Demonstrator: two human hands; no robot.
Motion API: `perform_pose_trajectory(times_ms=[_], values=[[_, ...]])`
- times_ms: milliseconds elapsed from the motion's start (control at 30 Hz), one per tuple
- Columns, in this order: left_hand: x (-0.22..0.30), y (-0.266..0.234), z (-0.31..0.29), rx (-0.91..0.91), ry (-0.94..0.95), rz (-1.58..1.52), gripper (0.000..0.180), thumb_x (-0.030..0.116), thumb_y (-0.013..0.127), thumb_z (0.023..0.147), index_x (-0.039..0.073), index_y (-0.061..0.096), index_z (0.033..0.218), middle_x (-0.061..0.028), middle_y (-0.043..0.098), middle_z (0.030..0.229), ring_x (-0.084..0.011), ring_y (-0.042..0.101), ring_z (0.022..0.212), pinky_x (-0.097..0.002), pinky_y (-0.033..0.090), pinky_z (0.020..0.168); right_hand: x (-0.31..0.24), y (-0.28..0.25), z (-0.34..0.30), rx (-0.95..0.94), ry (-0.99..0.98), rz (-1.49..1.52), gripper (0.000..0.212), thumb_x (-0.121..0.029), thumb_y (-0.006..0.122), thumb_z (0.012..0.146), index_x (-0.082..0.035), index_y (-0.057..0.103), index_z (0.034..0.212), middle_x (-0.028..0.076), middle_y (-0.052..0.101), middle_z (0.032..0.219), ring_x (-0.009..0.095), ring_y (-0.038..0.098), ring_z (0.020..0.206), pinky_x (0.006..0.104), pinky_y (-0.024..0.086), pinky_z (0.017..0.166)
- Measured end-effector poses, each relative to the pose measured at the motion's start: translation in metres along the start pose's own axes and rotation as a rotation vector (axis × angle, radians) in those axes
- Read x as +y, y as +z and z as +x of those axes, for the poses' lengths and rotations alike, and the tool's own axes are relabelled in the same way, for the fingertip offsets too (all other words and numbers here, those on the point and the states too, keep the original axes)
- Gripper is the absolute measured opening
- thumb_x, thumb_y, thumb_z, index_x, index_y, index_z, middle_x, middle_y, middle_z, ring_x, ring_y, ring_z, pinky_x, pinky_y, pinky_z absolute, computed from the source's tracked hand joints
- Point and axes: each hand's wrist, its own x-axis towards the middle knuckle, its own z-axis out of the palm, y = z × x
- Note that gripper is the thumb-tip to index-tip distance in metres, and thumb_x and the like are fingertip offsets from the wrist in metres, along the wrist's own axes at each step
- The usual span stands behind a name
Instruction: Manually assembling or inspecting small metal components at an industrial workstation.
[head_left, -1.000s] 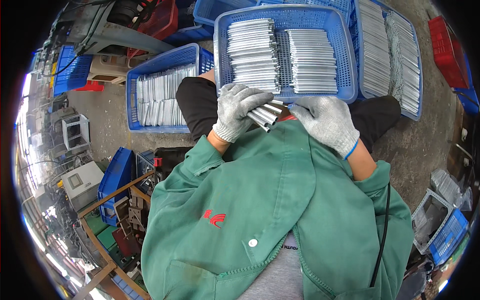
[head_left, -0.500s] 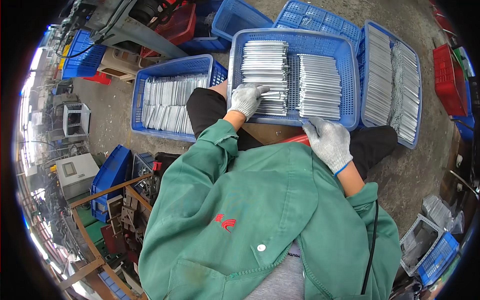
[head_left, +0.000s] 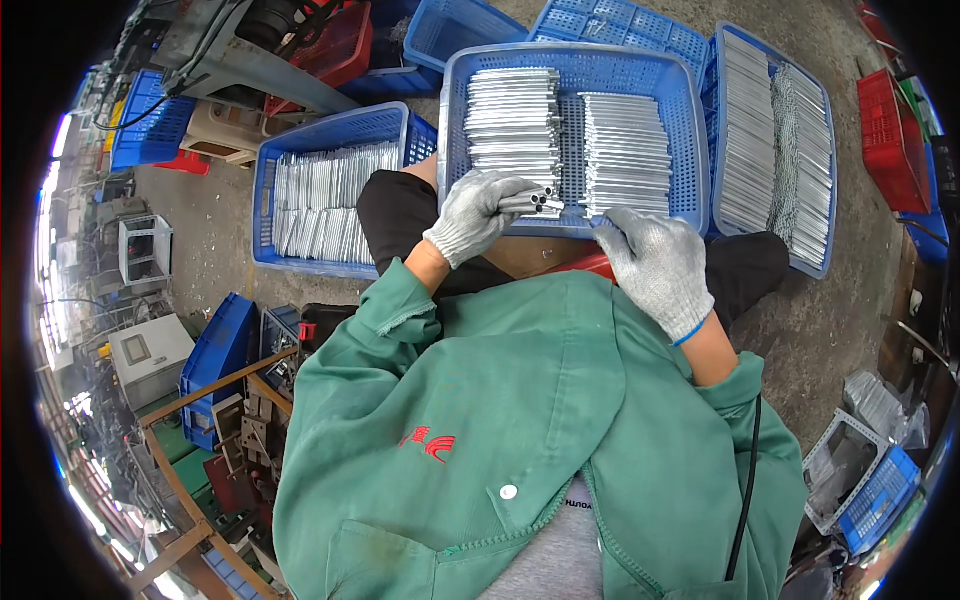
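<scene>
My left hand [head_left: 474, 218], in a grey knitted glove, is closed around a small bundle of metal tubes [head_left: 530, 203]. Their hollow ends point right, over the front edge of a blue plastic basket [head_left: 575, 54]. Inside that basket lie two stacks of silvery tubes, a left stack [head_left: 513, 115] and a right stack [head_left: 627, 150]. My right hand [head_left: 660, 268], gloved too, is at the basket's front rim below the right stack. Its thumb and forefinger are closed at the rim; the other fingers are partly hidden.
To the left, a blue basket [head_left: 262, 210] holds more tubes in rows. Another tube-filled basket [head_left: 716, 190] stands on the right, with a strip of mesh-like material [head_left: 788, 150] among its tubes. Red crates [head_left: 888, 140] are farther right. A machine frame [head_left: 225, 60] rises at the upper left.
My left hand has lifted from the left stack toward me, and a bundle of tubes now shows in its grasp. My right hand remains by the front rim. The whole view has shifted slightly.
</scene>
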Motion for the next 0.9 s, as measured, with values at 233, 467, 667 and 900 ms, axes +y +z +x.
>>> perform_pose_trajectory(times_ms=[233,467,667,900], values=[[0.021,-0.007,0.000,-0.037,-0.004,-0.134,0.034,0.018,0.072,0.084,0.011,0.079,0.116,-0.0067,0.076,0.097,-0.0283,0.064,0.081,-0.0392,0.049,0.083,-0.003,-0.002,-0.005,0.061,-0.098,-0.039,0.015,-0.022,0.075,0.090,-0.007,0.079,0.092,0.007,0.071,0.067,0.026,0.059,0.052,0.0359,0.046,0.058],[0.029,-0.005,-0.005,-0.017,0.032,-0.099,0.035,0.023,0.074,0.081,0.012,0.080,0.114,-0.0054,0.077,0.096,-0.0258,0.065,0.081,-0.0378,0.048,0.082,0.000,-0.002,-0.003,0.022,-0.103,-0.132,0.015,-0.023,0.075,0.088,-0.009,0.079,0.089,0.005,0.071,0.067,0.025,0.059,0.052,0.0353,0.047,0.059],[0.037,0.000,-0.005,0.059,0.041,-0.081,0.033,0.028,0.075,0.081,0.012,0.081,0.109,-0.0029,0.078,0.095,-0.0236,0.065,0.078,-0.0358,0.048,0.081,0.000,0.001,-0.012,-0.066,-0.075,-0.087,0.014,-0.023,0.074,0.087,-0.010,0.080,0.087,0.005,0.071,0.064,0.024,0.059,0.050,0.0346,0.047,0.058],[0.051,-0.006,-0.002,0.068,0.068,0.104,0.026,0.024,0.077,0.080,0.013,0.082,0.104,-0.0015,0.079,0.095,-0.0214,0.066,0.077,-0.0343,0.048,0.081,-0.003,-0.006,-0.005,-0.028,-0.062,-0.038,0.014,-0.023,0.074,0.087,-0.010,0.082,0.088,0.005,0.070,0.062,0.024,0.058,0.047,0.0343,0.045,0.053]])
